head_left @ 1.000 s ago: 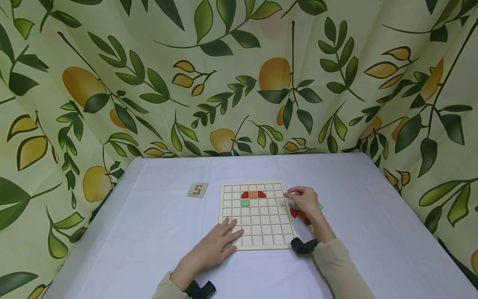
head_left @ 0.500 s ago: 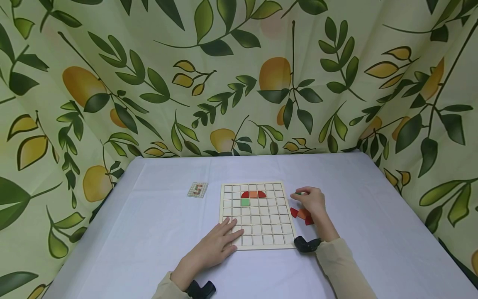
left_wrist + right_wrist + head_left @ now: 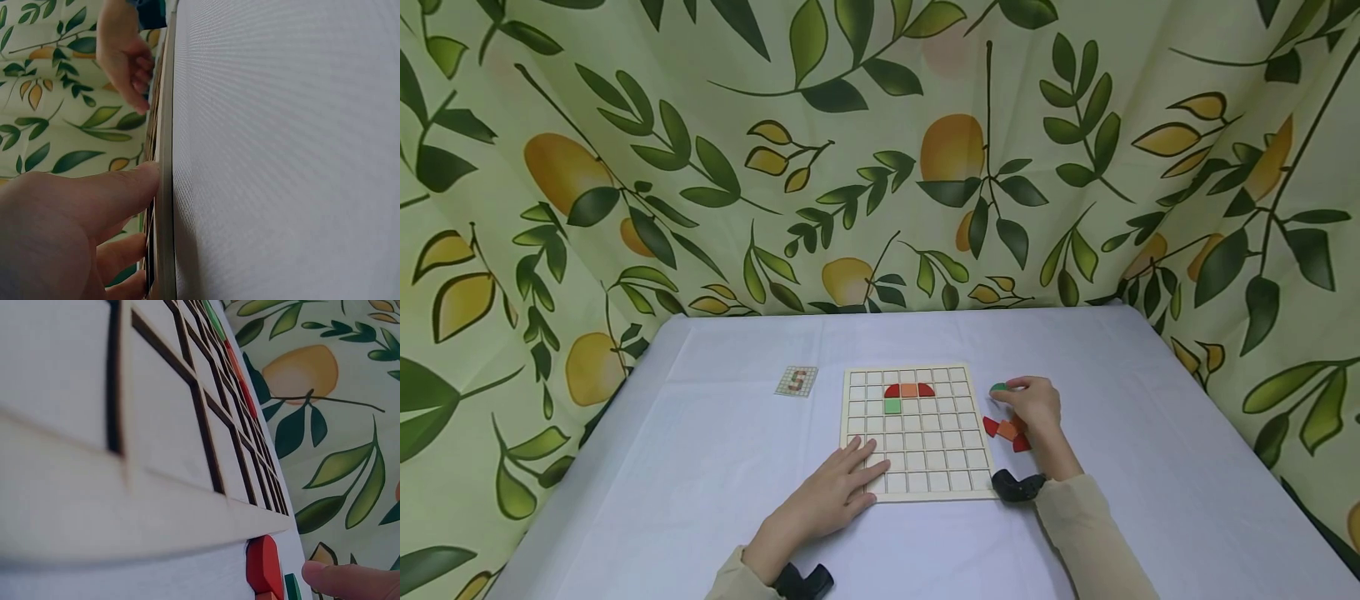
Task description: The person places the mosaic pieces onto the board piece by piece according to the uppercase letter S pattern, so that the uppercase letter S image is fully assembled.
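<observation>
My left hand [image 3: 837,490] rests with spread, straight fingers on the lower left corner of the pale wooden grid board [image 3: 936,457]. In the left wrist view its thumb [image 3: 134,187] lies against the board's edge. My right hand [image 3: 1037,406], just right of the board, pinches a small green piece [image 3: 997,387] between thumb and index finger, close to the table. Parts of that grip are hidden. On the board sit a red quarter-round piece [image 3: 892,391], an orange square [image 3: 908,390], another red quarter-round [image 3: 926,390] and a green square [image 3: 892,407].
Beside the board's right edge lie a loose red piece [image 3: 991,426], an orange piece [image 3: 1006,429] and another red piece [image 3: 1022,444]. A small pattern card [image 3: 796,381] with an S shape lies left of the board. Behind the white-covered table [image 3: 715,417] hangs a leaf-print curtain [image 3: 880,192].
My right hand has drawn back to the right from the board's edge, uncovering the loose red and orange pieces, with the green piece now showing at its fingertips. My left hand stays still.
</observation>
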Demonstrator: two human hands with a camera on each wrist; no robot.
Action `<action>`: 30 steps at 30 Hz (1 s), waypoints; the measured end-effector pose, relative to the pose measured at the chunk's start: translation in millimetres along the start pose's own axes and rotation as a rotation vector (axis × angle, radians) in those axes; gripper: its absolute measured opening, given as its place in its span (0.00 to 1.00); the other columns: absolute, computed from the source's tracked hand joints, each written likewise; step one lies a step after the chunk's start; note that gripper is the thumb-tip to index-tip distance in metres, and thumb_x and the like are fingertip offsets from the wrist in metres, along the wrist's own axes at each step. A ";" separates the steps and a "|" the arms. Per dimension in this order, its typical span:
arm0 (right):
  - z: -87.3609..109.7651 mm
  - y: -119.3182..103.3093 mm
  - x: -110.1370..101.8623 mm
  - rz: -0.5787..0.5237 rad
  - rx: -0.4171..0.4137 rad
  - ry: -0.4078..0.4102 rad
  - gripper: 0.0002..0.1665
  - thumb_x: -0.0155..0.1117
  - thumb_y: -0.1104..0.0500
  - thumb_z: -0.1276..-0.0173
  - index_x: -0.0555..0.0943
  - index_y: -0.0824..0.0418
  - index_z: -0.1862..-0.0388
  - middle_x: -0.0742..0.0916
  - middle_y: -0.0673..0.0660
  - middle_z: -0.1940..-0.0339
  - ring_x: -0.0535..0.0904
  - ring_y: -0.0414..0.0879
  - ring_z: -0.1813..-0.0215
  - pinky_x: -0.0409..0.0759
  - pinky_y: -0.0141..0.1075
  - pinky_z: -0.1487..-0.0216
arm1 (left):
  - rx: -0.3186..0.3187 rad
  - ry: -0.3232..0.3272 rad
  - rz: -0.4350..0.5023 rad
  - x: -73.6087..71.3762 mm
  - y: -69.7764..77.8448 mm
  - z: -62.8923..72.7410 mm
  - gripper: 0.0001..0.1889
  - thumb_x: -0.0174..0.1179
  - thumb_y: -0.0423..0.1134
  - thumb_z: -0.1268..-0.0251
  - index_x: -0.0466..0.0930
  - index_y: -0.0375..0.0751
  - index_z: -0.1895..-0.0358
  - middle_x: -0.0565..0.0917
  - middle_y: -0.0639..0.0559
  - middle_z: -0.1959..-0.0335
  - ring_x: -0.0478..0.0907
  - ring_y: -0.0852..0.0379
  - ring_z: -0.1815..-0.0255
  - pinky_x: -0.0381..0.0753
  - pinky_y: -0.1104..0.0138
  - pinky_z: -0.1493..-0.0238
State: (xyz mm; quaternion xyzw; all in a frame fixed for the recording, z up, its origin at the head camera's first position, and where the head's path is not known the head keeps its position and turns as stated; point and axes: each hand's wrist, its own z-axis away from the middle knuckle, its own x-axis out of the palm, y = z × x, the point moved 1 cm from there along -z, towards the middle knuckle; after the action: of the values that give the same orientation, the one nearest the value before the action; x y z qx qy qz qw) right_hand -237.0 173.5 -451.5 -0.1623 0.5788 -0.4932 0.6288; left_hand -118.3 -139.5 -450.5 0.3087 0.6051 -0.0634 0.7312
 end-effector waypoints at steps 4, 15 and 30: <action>-3.6 -0.6 1.5 0.033 -0.020 0.001 0.23 0.72 0.56 0.43 0.81 0.67 0.51 0.80 0.64 0.59 0.71 0.44 0.75 0.67 0.28 0.80 | 0.000 -0.003 0.003 0.1 -0.1 0.4 0.25 0.52 0.49 0.28 0.67 0.57 0.30 0.61 0.48 0.23 0.53 0.44 0.20 0.58 0.48 0.23; -7.7 -3.1 4.3 0.047 -0.028 -0.012 0.20 0.68 0.60 0.40 0.81 0.67 0.49 0.82 0.66 0.56 0.73 0.50 0.63 0.67 0.26 0.79 | 0.005 0.000 0.000 -0.4 0.1 1.2 0.25 0.51 0.49 0.28 0.66 0.56 0.30 0.60 0.48 0.23 0.53 0.44 0.20 0.58 0.48 0.23; -5.2 0.2 -1.4 0.026 0.022 -0.049 0.24 0.67 0.60 0.39 0.79 0.65 0.44 0.80 0.69 0.49 0.72 0.46 0.71 0.69 0.25 0.80 | 0.001 0.005 0.001 0.7 -0.2 1.5 0.24 0.51 0.49 0.28 0.67 0.57 0.30 0.61 0.48 0.23 0.54 0.45 0.20 0.58 0.48 0.23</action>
State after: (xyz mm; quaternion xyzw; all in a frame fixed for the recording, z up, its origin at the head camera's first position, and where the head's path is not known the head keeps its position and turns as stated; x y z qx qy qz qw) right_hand -241.3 176.6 -452.3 -0.1596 0.5600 -0.4871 0.6509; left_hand -117.0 -140.3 -451.1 0.3095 0.6067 -0.0626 0.7295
